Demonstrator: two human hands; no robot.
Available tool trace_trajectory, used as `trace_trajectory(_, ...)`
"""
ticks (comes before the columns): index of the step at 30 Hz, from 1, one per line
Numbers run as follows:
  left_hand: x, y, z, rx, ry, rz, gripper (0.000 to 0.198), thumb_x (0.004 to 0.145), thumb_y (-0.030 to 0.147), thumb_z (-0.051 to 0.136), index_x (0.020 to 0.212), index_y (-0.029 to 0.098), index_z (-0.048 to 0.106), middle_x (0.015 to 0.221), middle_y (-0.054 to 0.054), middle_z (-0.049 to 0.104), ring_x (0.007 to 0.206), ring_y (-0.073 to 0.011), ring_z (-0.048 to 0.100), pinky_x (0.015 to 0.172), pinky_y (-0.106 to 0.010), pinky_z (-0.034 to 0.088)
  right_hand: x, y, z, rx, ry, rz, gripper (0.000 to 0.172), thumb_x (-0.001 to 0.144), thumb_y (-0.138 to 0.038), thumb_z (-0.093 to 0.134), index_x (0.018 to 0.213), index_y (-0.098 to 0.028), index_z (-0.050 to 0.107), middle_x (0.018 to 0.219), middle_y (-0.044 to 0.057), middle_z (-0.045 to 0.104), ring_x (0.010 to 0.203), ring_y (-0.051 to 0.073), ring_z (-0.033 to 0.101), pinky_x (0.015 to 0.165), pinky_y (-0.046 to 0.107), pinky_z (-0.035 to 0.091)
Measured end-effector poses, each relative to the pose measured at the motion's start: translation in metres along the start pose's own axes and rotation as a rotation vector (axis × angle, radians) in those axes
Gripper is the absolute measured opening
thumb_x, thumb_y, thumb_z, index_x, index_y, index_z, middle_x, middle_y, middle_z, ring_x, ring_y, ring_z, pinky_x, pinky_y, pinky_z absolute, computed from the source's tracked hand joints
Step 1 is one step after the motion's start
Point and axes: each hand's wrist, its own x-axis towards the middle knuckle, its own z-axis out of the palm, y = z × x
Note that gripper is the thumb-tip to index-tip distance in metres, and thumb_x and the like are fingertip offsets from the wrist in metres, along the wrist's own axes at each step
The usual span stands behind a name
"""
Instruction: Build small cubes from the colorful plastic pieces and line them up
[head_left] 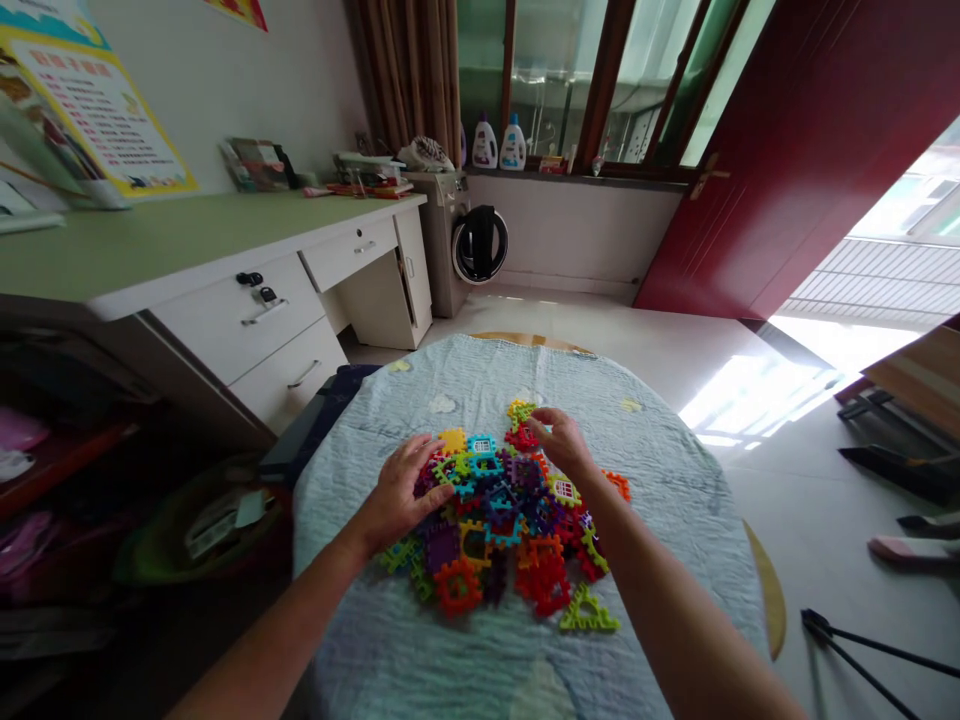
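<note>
A heap of colourful plastic interlocking building blocks (499,500) lies on the cloth-covered round table. My left hand (409,485) rests at the heap's left side, thumb and fingers apart, touching blocks but holding none. A yellow block (453,440) and a light-blue window block (482,444) are close to its fingertips. At the far side, my right hand (561,440) has its fingers bent around the edge of a red block (520,437); part of the grip is hidden. Yellow and lime blocks (520,410) stand just beyond it. A lime triangular block (589,610) lies at the near right.
The table wears a pale blue-green cloth (375,440). To the left are a desk with white drawers (247,310) and a basin (202,540) on the floor. A washing machine (442,240) stands at the back. Black tripod legs (847,635) are at the right.
</note>
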Motion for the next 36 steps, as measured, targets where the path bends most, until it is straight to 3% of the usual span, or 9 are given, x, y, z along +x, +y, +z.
trace_trajectory(5, -0.054, -0.035, 0.012, 0.210, 0.053, -0.108, 0.065, 0.085, 0.062, 0.049, 0.138, 0.023, 0.048, 0.146, -0.013, 0.045, 0.140, -0.0331, 0.034, 0.114, -0.056, 0.030, 0.053, 0.012, 0.012, -0.109, -0.044, 0.073, 0.051, 0.083, -0.043, 0.062, 0.127, -0.018, 0.061, 0.137, 0.016, 0.054, 0.130, 0.032, 0.046, 0.106, 0.046, 0.036)
trace_trajectory(9, -0.072, -0.035, 0.036, 0.244, 0.083, -0.122, 0.062, 0.088, 0.058, 0.047, 0.140, 0.025, 0.045, 0.146, -0.013, 0.045, 0.139, -0.0314, 0.036, 0.113, -0.057, 0.031, 0.057, 0.008, 0.030, -0.136, -0.162, 0.008, 0.052, 0.080, -0.047, 0.065, 0.125, -0.022, 0.063, 0.139, 0.013, 0.053, 0.133, 0.034, 0.041, 0.107, 0.050, 0.032)
trace_trajectory(15, -0.036, -0.031, 0.042, 0.148, 0.184, -0.134, 0.059, 0.091, 0.054, 0.044, 0.138, 0.020, 0.047, 0.147, -0.015, 0.042, 0.137, -0.0299, 0.038, 0.112, -0.053, 0.034, 0.017, -0.006, 0.042, -0.079, -0.364, -0.224, 0.033, 0.086, -0.049, 0.058, 0.100, -0.025, 0.074, 0.112, 0.005, 0.068, 0.110, 0.020, 0.059, 0.100, 0.033, 0.041)
trace_trajectory(19, 0.007, -0.040, 0.037, 0.088, 0.091, -0.095, 0.057, 0.089, 0.056, 0.044, 0.132, 0.019, 0.054, 0.141, -0.013, 0.049, 0.134, -0.0284, 0.042, 0.113, -0.050, 0.034, -0.016, -0.014, 0.040, 0.012, -0.448, -0.381, 0.036, 0.087, -0.050, 0.056, 0.104, -0.024, 0.073, 0.115, 0.007, 0.067, 0.109, 0.021, 0.061, 0.100, 0.035, 0.043)
trace_trajectory(24, 0.043, -0.041, 0.036, 0.120, -0.088, -0.102, 0.059, 0.083, 0.063, 0.047, 0.124, 0.022, 0.061, 0.138, -0.011, 0.054, 0.135, -0.0305, 0.040, 0.113, -0.053, 0.030, -0.045, 0.020, -0.001, 0.046, -0.167, -0.258, 0.038, 0.089, -0.049, 0.051, 0.111, -0.024, 0.069, 0.133, 0.009, 0.058, 0.123, 0.023, 0.054, 0.106, 0.041, 0.038)
trace_trajectory(27, 0.049, -0.033, 0.034, 0.028, -0.182, -0.054, 0.059, 0.083, 0.063, 0.045, 0.121, 0.021, 0.063, 0.138, -0.010, 0.055, 0.130, -0.0277, 0.047, 0.112, -0.046, 0.033, -0.061, 0.068, -0.033, -0.043, 0.152, 0.041, 0.042, 0.088, -0.049, 0.047, 0.107, -0.019, 0.069, 0.124, 0.014, 0.061, 0.121, 0.028, 0.053, 0.106, 0.049, 0.037)
trace_trajectory(29, 0.049, -0.026, 0.033, -0.052, -0.221, -0.007, 0.059, 0.084, 0.061, 0.044, 0.123, 0.021, 0.062, 0.136, -0.010, 0.057, 0.127, -0.0253, 0.051, 0.111, -0.041, 0.036, -0.072, 0.093, -0.042, -0.080, 0.269, 0.253, 0.045, 0.086, -0.052, 0.046, 0.107, -0.019, 0.069, 0.119, 0.017, 0.063, 0.120, 0.032, 0.053, 0.103, 0.054, 0.038)
trace_trajectory(32, 0.042, -0.014, 0.032, -0.003, -0.168, -0.002, 0.059, 0.083, 0.059, 0.049, 0.127, 0.020, 0.059, 0.136, -0.011, 0.056, 0.129, -0.0274, 0.049, 0.111, -0.045, 0.035, -0.078, 0.099, -0.031, -0.070, 0.263, 0.279, 0.048, 0.085, -0.053, 0.046, 0.106, -0.018, 0.069, 0.118, 0.018, 0.063, 0.120, 0.034, 0.054, 0.103, 0.054, 0.038)
trace_trajectory(36, 0.014, 0.010, 0.029, 0.200, -0.025, 0.027, 0.065, 0.080, 0.062, 0.056, 0.132, 0.023, 0.054, 0.144, -0.013, 0.048, 0.139, -0.0352, 0.034, 0.114, -0.061, 0.021, -0.068, 0.064, -0.007, 0.080, 0.109, 0.118, 0.053, 0.086, -0.055, 0.045, 0.122, -0.019, 0.062, 0.123, 0.012, 0.063, 0.116, 0.025, 0.058, 0.101, 0.041, 0.044)
